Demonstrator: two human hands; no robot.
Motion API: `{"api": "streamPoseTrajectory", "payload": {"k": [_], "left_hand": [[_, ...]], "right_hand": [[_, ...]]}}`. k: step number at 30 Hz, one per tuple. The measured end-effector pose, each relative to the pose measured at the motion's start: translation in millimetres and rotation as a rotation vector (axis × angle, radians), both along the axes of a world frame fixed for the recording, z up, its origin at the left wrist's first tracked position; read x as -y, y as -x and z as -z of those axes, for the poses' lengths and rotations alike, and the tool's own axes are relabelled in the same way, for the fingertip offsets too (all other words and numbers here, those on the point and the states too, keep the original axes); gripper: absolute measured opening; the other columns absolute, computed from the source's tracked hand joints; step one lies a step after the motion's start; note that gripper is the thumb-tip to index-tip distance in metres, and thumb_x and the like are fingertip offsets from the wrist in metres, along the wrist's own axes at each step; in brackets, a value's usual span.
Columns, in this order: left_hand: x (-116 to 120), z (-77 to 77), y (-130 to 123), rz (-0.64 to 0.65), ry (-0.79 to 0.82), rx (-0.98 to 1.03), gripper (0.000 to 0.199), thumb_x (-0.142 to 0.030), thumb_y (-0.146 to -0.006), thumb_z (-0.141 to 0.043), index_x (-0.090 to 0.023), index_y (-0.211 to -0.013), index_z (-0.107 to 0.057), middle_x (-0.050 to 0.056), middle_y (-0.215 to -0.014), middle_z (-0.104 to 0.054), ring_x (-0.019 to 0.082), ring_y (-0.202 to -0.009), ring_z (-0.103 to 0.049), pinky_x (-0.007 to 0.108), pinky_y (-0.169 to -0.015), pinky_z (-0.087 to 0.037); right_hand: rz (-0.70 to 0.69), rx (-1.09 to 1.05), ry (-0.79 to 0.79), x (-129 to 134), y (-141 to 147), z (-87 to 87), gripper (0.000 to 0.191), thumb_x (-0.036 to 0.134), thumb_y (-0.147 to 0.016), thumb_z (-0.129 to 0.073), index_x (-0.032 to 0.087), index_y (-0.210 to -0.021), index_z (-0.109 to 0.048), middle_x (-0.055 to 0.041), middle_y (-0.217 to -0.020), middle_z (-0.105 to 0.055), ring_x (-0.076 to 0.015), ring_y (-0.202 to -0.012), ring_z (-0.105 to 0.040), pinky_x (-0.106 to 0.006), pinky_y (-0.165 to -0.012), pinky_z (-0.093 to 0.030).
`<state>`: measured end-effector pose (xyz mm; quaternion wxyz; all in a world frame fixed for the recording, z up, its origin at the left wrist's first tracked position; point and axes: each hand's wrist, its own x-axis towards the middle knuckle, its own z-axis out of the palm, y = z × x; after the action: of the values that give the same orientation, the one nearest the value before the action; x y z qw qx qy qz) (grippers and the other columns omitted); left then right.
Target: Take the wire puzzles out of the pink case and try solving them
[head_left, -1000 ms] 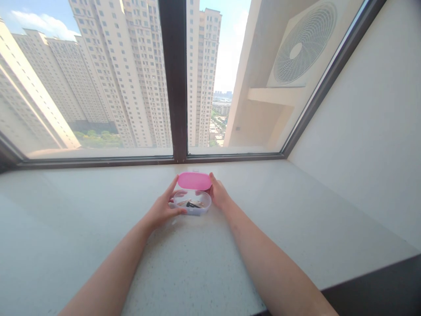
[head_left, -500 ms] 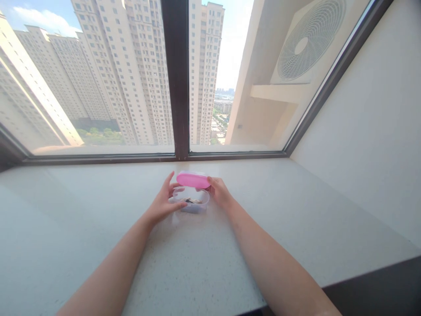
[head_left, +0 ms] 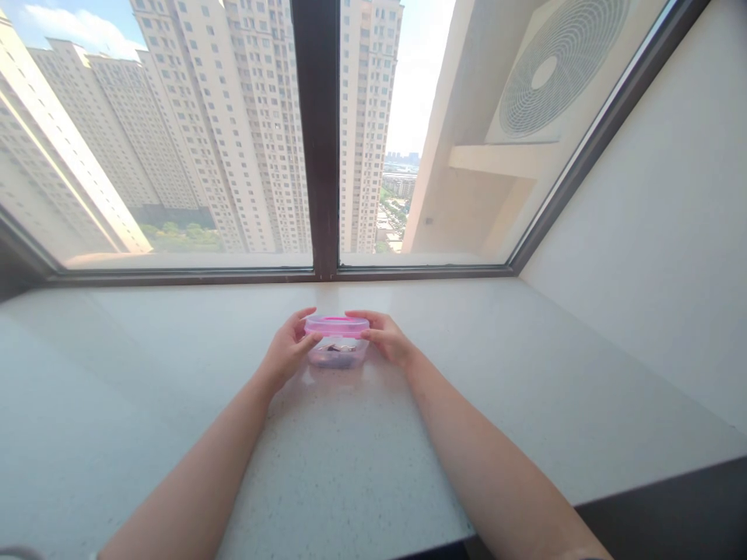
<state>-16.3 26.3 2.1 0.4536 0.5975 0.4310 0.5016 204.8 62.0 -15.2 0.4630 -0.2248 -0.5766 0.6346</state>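
A clear plastic box point(head_left: 338, 358) stands on the pale speckled sill, with small items, too small to name, lying inside. Over its opening is a pink-rimmed lid point(head_left: 337, 327), roughly level; whether it is fastened I cannot tell. My left hand point(head_left: 290, 342) grips the lid's left edge, thumb at the front and fingers behind. At the opposite edge, my right hand point(head_left: 385, 334) has the lid between its thumb and fingers.
The speckled sill point(head_left: 344, 451) runs up to a dark window frame point(head_left: 324, 140). A white wall point(head_left: 654, 257) bounds it on the right. Tall buildings and an outdoor fan unit point(head_left: 548, 70) show through the glass.
The lid has come down from a tilt behind the box to lie level over its opening. My left hand has moved from the box's side to the lid's edge.
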Motion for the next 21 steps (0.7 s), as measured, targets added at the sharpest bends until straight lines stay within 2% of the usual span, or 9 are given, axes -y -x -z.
{"api": "streamPoseTrajectory", "payload": {"k": [6, 10, 12, 18, 21], "left_hand": [[1, -0.5, 0, 0.044, 0.001, 0.002, 0.073, -0.036, -0.063, -0.077, -0.020, -0.127, -0.046, 0.012, -0.108, -0.066, 0.027, -0.100, -0.061, 0.038, -0.084, -0.046], [0, 0.7, 0, 0.081, 0.003, 0.003, 0.076, -0.034, -0.062, -0.078, -0.020, -0.128, -0.045, 0.014, -0.117, -0.061, 0.028, -0.106, -0.058, 0.040, -0.086, -0.045], [1, 0.5, 0, 0.098, 0.002, 0.003, 0.076, -0.034, -0.063, -0.077, -0.020, -0.129, -0.042, 0.014, -0.117, -0.061, 0.029, -0.108, -0.057, 0.040, -0.087, -0.044], [1, -1.2, 0, 0.097, 0.009, 0.000, 0.078, -0.035, -0.064, -0.077, -0.019, -0.130, -0.040, 0.013, -0.115, -0.061, 0.029, -0.110, -0.055, 0.041, -0.089, -0.042], [1, -0.5, 1, 0.079, 0.016, -0.006, 0.081, -0.034, -0.062, -0.078, -0.019, -0.132, -0.038, 0.013, -0.115, -0.062, 0.029, -0.111, -0.055, 0.044, -0.091, -0.041]], "right_hand": [[0.027, -0.021, 0.043, -1, 1, 0.3, 0.046, 0.039, -0.068, -0.073, 0.016, -0.108, -0.067, -0.0096, -0.098, -0.070, -0.0209, -0.087, -0.063, -0.033, -0.080, -0.046], [0.064, -0.019, 0.020, -1, 5, -0.8, 0.043, 0.051, -0.077, -0.061, 0.013, -0.094, -0.070, -0.0121, -0.095, -0.069, -0.0224, -0.086, -0.064, -0.033, -0.077, -0.047], [0.087, -0.013, 0.027, -1, 7, -1.0, 0.046, 0.054, -0.079, -0.057, 0.012, -0.094, -0.069, -0.0121, -0.091, -0.069, -0.0217, -0.081, -0.064, -0.033, -0.073, -0.047], [0.195, 0.059, 0.073, -3, 2, -0.8, 0.050, 0.059, -0.072, -0.061, 0.016, -0.097, -0.064, -0.0086, -0.089, -0.067, -0.0167, -0.070, -0.061, -0.026, -0.059, -0.046], [0.314, 0.141, 0.088, -1, -10, -3.5, 0.043, 0.056, -0.068, -0.067, 0.017, -0.084, -0.059, -0.0023, -0.071, -0.063, -0.0119, -0.058, -0.056, -0.020, -0.047, -0.040]]}}
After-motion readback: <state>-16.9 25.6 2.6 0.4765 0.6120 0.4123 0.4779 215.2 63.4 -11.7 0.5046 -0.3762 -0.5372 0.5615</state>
